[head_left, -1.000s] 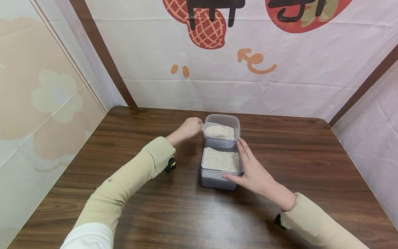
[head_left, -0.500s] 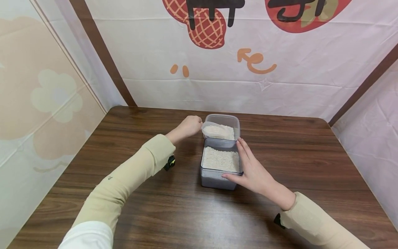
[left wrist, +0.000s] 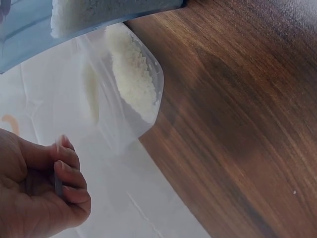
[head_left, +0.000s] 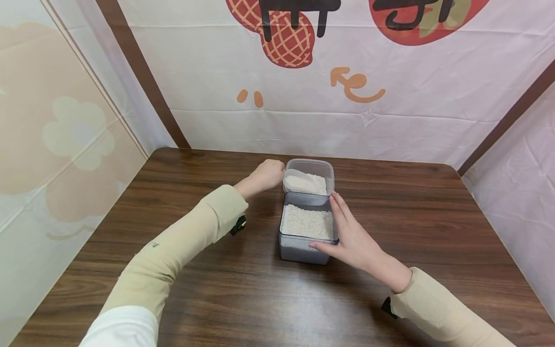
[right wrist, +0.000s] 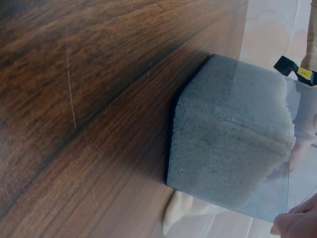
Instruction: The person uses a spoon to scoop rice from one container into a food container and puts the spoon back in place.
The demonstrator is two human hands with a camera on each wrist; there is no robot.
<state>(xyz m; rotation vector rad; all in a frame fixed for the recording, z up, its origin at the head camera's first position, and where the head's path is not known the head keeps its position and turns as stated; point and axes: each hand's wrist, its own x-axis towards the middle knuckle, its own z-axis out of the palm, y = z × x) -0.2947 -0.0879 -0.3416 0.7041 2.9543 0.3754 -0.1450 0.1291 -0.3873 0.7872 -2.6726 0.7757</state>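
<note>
My left hand grips the thin handle of a translucent scoop, its fingers curled around it in the left wrist view. White rice lies in the scoop, which is tilted over the left part of a clear plastic container. That container also has rice in it, heaped to one side. Directly in front stands a blue-grey see-through box, with rice well up its walls. My right hand holds this box at its right side, thumb on the near rim and fingers along the far right corner.
Both containers stand on a brown wood-grain table, one right behind the other. Beyond the table's back edge hangs a printed cloth, with more cloth at either side. A small black device sits beneath the left sleeve.
My left hand has shifted slightly farther back, and the scoop has tipped more toward the clear container. My right hand and the blue-grey box stay in place.
</note>
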